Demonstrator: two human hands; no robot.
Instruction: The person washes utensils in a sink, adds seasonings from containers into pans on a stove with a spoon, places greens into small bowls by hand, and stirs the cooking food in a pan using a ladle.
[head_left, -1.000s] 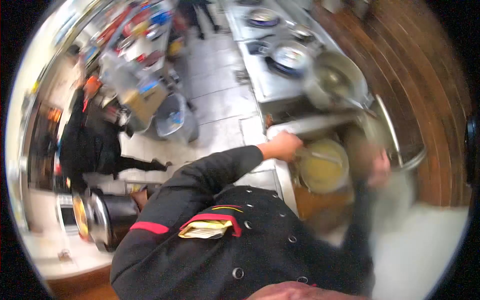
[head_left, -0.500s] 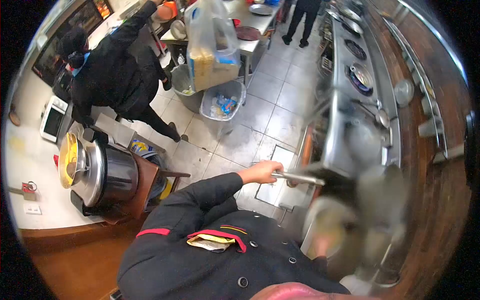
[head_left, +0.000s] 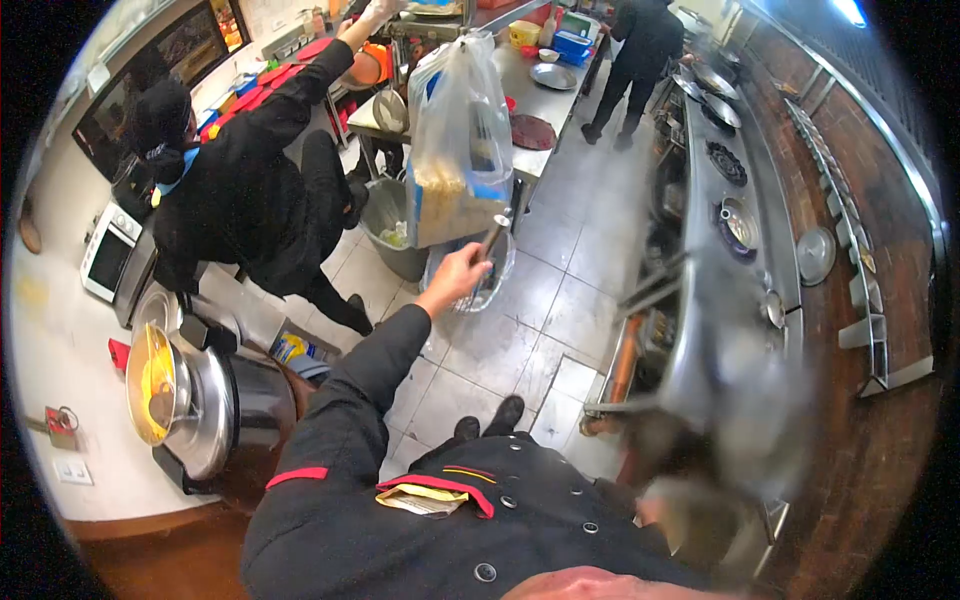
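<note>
My left hand (head_left: 455, 282) is closed round a short metal rod-like handle (head_left: 494, 238), held out over the floor in front of a bin lined with clear plastic (head_left: 468, 270). The upper end of the handle points up, close to a hanging clear plastic bag (head_left: 460, 150) with a box-like load inside. At the lower right, my right hand (head_left: 650, 512) shows only as a smeared patch beside a pale round container (head_left: 700, 515). Blur hides its fingers and any grip.
A person in black (head_left: 250, 190) reaches across on the left, near a large steel pot (head_left: 265, 410) with a yellow-filled bowl (head_left: 155, 385) by it. Along the right runs a steel cooking counter (head_left: 700, 290) with pans. Another person (head_left: 635, 60) stands further back.
My left hand has swung left and away from the counter with the metal handle, which now points upward. The view has shifted, and my shoes show. My right hand remains blurred.
</note>
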